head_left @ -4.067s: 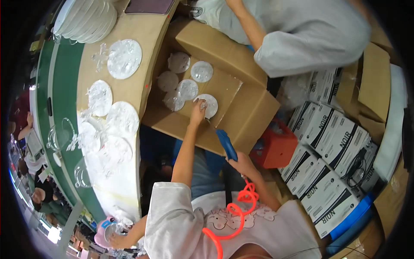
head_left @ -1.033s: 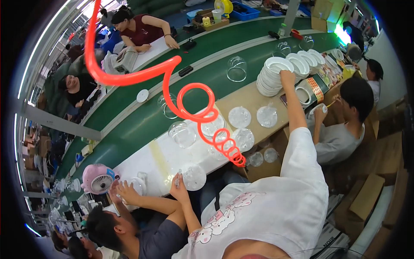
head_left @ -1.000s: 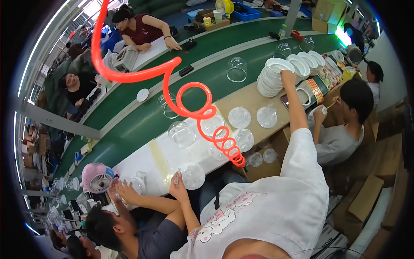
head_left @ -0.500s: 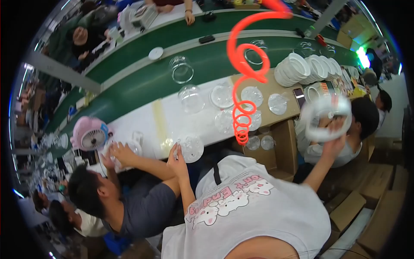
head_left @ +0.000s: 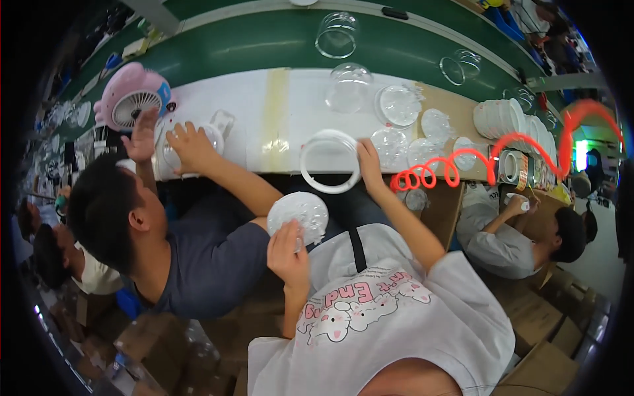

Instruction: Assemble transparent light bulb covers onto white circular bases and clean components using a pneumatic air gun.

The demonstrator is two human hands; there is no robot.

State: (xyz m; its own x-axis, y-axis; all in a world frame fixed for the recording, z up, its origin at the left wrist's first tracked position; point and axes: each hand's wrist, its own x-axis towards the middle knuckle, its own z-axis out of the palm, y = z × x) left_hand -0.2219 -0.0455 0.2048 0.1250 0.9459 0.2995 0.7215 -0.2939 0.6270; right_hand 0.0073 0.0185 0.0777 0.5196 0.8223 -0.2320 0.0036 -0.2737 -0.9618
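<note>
One held ring, one pink fan, one red hose.

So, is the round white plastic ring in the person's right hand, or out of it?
In it: the right hand grips the white ring by its right-hand rim.

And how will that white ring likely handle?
The white ring is probably stiff: it looks round though the right hand grips only one edge. That one-sided hold also suggests it's light. Stood on edge, its circular rim could roll.
</note>
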